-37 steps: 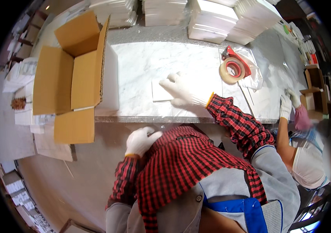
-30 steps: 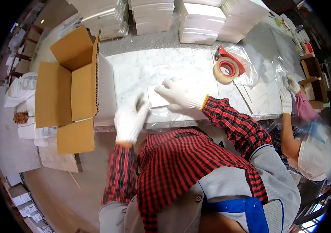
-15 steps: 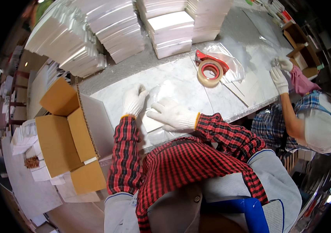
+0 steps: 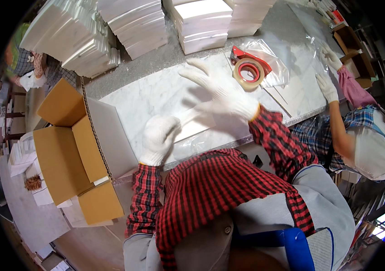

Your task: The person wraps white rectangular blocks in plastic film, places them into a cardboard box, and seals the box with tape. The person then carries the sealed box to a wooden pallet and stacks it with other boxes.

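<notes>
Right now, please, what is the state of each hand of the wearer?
Left hand: fingers curled beside the white slab; whether it grips anything cannot be told.
Right hand: open, fingers spread, holding nothing visible.

The gloves (image 4: pixel 157 140) are of knitted cloth; the white sheet (image 4: pixel 196 126) looks smooth, the box (image 4: pixel 59 158) is matt cardboard, the tape (image 4: pixel 248 86) glossy plastic.

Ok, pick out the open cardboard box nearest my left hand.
It's the large box with the white outer wall, just left of your left hand; the other open box is off at the far right, beside the co-worker's hands.
</notes>
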`<state>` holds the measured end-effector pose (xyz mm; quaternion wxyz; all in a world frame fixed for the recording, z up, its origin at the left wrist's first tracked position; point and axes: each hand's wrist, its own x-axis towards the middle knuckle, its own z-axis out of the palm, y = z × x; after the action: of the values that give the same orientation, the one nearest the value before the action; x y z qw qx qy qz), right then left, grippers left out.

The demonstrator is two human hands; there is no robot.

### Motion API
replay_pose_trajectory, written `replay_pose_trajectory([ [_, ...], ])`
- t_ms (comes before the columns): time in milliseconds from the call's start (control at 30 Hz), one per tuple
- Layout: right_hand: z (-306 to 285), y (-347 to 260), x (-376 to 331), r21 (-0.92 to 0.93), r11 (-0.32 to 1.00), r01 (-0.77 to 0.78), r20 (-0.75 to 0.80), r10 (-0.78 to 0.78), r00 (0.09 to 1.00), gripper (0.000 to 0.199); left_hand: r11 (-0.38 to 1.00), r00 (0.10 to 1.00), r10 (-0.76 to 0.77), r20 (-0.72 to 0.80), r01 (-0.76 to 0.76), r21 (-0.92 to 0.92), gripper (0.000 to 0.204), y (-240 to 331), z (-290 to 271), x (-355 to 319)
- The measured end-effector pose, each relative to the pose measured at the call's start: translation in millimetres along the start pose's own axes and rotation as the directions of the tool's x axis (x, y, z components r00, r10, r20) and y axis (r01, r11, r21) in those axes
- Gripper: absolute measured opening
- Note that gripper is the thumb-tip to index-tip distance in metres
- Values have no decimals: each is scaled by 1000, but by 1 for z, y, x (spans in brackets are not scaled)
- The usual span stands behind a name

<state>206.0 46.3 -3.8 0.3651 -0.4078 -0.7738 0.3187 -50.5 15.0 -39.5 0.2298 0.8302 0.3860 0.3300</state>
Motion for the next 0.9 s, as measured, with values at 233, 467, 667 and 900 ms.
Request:
replay_pose_trajectory([
  [233, 18, 17, -30, -323, 946, 33, 554, 161, 817, 21, 987, 981, 105, 163, -123, 105, 22, 0, -7, -27],
  [467, 32, 19, -69, -228, 974, -12, 326, 88, 941, 17, 890, 822, -453, 344, 394, 231, 25, 43, -22, -13],
  [667, 38, 7, -72, -348, 936, 51, 291, 56, 955, 14, 973, 976, -62, 211, 12, 229, 42, 5, 40, 31],
  [900, 71, -5, -128, -331, 919, 216, 380, -80, 922, 17, 964, 940, 69, 336, -149, 221, 58, -3, 56, 27],
])
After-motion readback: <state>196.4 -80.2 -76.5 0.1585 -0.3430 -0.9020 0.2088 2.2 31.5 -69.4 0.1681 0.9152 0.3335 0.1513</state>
